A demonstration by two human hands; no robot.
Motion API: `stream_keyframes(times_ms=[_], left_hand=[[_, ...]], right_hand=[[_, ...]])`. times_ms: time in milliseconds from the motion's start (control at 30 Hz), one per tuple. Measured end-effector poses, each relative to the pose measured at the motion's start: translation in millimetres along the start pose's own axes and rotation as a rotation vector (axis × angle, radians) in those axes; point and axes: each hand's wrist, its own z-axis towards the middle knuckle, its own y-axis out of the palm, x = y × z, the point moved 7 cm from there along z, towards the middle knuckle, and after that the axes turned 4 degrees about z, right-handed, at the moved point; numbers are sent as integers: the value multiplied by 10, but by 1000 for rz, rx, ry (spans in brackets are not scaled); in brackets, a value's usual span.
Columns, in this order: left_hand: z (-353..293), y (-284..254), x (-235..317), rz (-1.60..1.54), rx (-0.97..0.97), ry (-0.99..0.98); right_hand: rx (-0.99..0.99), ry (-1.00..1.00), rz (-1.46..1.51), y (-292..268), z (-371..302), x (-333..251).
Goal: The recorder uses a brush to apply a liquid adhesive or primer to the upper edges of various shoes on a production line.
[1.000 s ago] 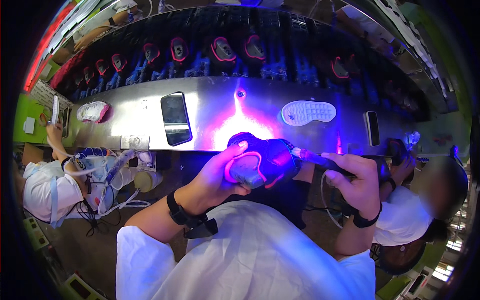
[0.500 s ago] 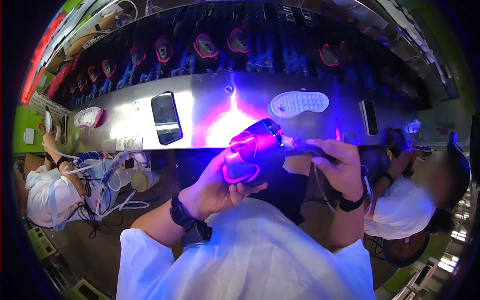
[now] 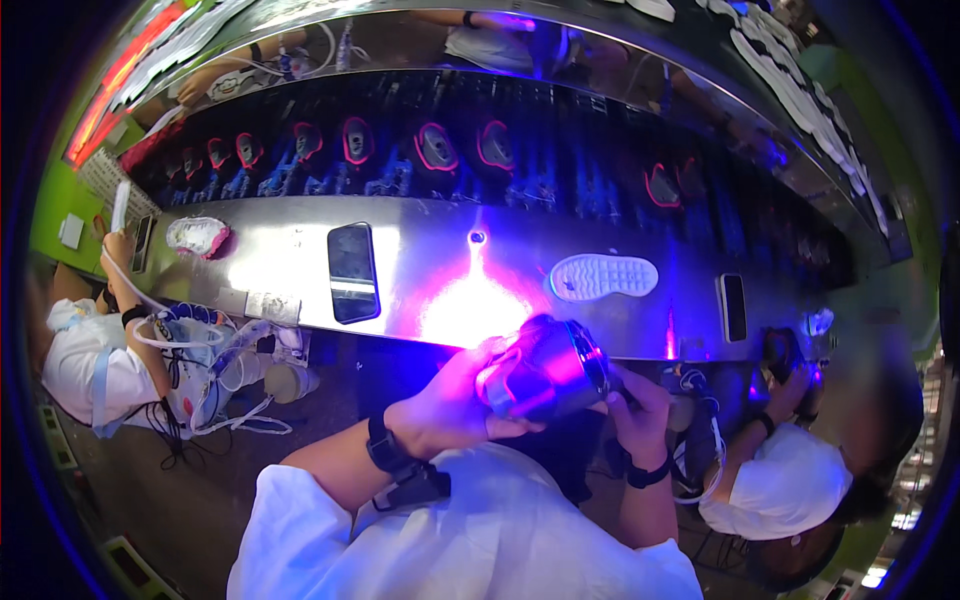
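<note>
My left hand [image 3: 455, 405] wraps round the near-left part of a dark shoe upper [image 3: 545, 370], tilted over the table's near edge. Pink and blue light tints the upper and the fingers. At its right end is a dark, shiny rim. My right hand [image 3: 640, 408] is closed beside that rim, thumb and fingers brought together. What sits in its fingers is hidden by the upper and by the angle. Beyond the upper lies a pale shoe sole [image 3: 603, 277], tread up, on the metal table [image 3: 420, 240].
A phone [image 3: 354, 272] lies left of the bright light patch, another phone [image 3: 733, 307] to the right. A white and pink shoe piece [image 3: 198, 237] rests far left. Behind runs a dark conveyor [image 3: 570, 150] with several shoe uppers. Co-workers sit at left [image 3: 90, 350] and right [image 3: 790, 480].
The view has tipped, so the table sits lower. The upper has turned, its rim now facing right. My right hand has come in close to it; the slim tool it held no longer shows.
</note>
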Motion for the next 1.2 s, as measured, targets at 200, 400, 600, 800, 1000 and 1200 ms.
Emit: stream_keyframes(times_ms=[200, 400, 600, 800, 1000, 1200], left_hand=[[-97, 101, 1194, 557, -11, 550], [-1275, -364, 3420, 1453, 1277, 1139], [-2243, -885, 4832, 1703, 1897, 810], [-2009, -1393, 5524, 1704, 2018, 600], [-1574, -1794, 5838, 1892, 1999, 615], [-512, -710, 5201, 2099, 1534, 1198]], right_hand=[[-76, 129, 93, 363, 304, -59], [-109, 394, 174, 263, 357, 208], [193, 455, 81, -236, 181, 514], [289, 558, 55, -205, 146, 283], [310, 585, 84, -209, 99, 551], [440, 566, 82, -200, 12, 710]])
